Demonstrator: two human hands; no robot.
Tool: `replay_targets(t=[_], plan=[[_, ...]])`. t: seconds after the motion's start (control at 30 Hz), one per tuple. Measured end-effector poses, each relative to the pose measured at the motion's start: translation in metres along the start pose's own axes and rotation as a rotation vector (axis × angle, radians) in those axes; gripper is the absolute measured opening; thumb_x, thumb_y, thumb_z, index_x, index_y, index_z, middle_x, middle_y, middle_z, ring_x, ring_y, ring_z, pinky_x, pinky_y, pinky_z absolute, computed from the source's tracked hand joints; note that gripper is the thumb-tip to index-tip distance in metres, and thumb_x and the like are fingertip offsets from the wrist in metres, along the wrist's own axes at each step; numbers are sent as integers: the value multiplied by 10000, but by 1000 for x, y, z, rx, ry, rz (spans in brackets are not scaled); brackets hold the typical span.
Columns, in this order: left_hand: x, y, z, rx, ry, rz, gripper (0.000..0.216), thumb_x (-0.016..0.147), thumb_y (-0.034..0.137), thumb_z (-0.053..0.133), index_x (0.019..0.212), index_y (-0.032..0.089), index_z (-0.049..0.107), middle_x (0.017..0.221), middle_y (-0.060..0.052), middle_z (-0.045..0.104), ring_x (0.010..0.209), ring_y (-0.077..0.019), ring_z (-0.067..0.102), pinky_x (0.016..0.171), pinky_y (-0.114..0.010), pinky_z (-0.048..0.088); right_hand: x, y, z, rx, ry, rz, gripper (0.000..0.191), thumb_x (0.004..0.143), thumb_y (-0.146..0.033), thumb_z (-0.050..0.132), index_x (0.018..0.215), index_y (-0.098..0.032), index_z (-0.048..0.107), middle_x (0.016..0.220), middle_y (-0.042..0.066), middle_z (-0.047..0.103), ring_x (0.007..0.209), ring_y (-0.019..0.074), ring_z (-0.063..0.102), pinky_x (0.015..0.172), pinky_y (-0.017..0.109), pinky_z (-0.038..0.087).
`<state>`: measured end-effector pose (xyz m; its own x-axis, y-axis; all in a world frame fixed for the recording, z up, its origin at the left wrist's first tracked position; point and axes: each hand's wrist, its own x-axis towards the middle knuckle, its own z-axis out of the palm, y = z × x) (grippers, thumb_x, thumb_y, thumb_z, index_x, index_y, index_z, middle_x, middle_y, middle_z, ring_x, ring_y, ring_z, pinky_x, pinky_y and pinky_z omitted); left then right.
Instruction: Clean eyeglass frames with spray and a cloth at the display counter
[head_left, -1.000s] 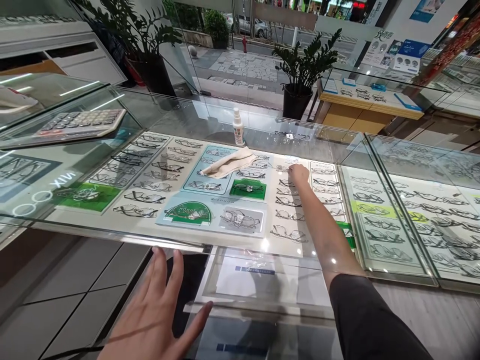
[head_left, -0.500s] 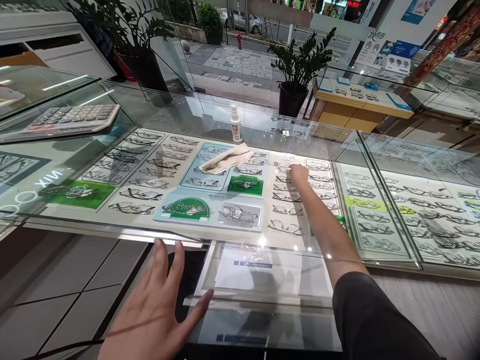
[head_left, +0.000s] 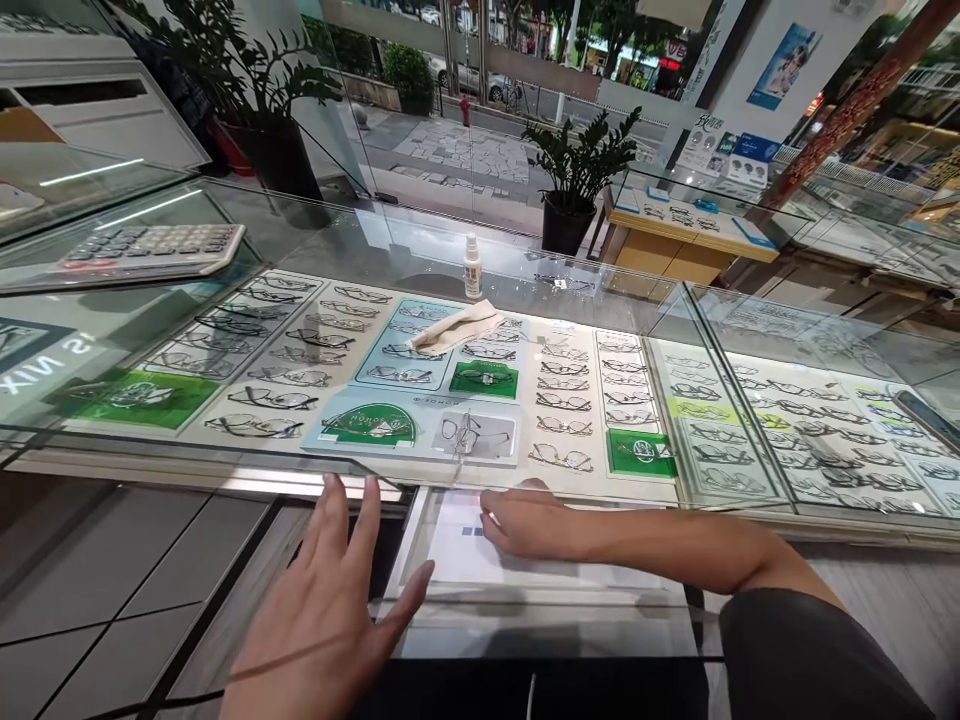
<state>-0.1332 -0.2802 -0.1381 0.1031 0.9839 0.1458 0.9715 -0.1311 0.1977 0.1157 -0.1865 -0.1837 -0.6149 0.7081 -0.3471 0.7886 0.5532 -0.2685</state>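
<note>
My left hand (head_left: pixel 330 610) hovers open, fingers spread, just in front of the glass display counter's front edge (head_left: pixel 225 480). My right hand (head_left: pixel 525 525) lies low inside the open back of the counter, fingers stretched flat on a white sheet (head_left: pixel 465 555) on the lower shelf, with nothing seen in it. Just beyond its fingertips a pair of glasses (head_left: pixel 463 435) sits on a grey pad. Rows of eyeglass frames (head_left: pixel 562 400) fill the white trays under the glass.
A beige cloth (head_left: pixel 454 328) and a small spray bottle (head_left: pixel 472 266) rest on the glass top at the back. A calculator (head_left: pixel 146 247) lies on the left counter. Another case of glasses (head_left: pixel 817 430) adjoins on the right. Potted plants (head_left: pixel 574 170) stand beyond.
My right hand has pulled back from the far rows of frames to the lower shelf at the counter's near edge. The left hand has stayed open in about the same place.
</note>
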Motion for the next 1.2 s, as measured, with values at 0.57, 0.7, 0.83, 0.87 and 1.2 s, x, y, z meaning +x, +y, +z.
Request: replay_targets(t=[0.57,0.7,0.83,0.87,1.2], plan=[[4,13,-19,-17,-109,-8,933,1022,595,513,1710,13,270,1771,-371,177,1672,-473,217,1233,-590,452,50,1,42,-46,-141,-29,317,1101,-353,455,1170,-218,733,1094,109,836,958,270,777,741,330,498],[3,13,-19,-13,-95,7,886,1031,520,523,1710,15,260,1767,-369,202,1679,-464,194,1246,-602,440,70,-14,62,-66,-161,-21,354,1097,-360,480,1290,-168,706,1183,153,821,1038,299,775,798,344,530],[2,12,-16,-16,-67,2,880,1029,527,537,1712,40,273,1782,-344,179,1673,-463,221,1195,-577,510,74,-28,62,-62,-160,8,320,1093,-270,479,1201,-140,750,1152,166,825,1046,290,770,852,348,539],[1,11,-15,-17,-61,1,884,1026,533,542,1712,44,275,1782,-342,188,1670,-464,230,1179,-573,527,73,-30,59,-53,-159,17,304,1085,-252,491,1155,-148,767,1128,155,831,1032,284,771,846,342,536],[2,12,-15,-9,-43,0,896,1023,558,545,1704,30,302,1761,-362,228,1657,-474,255,1188,-576,522,48,-1,-6,66,54,88,260,1057,-404,594,1082,-258,808,1199,62,804,1110,241,726,840,307,493]])
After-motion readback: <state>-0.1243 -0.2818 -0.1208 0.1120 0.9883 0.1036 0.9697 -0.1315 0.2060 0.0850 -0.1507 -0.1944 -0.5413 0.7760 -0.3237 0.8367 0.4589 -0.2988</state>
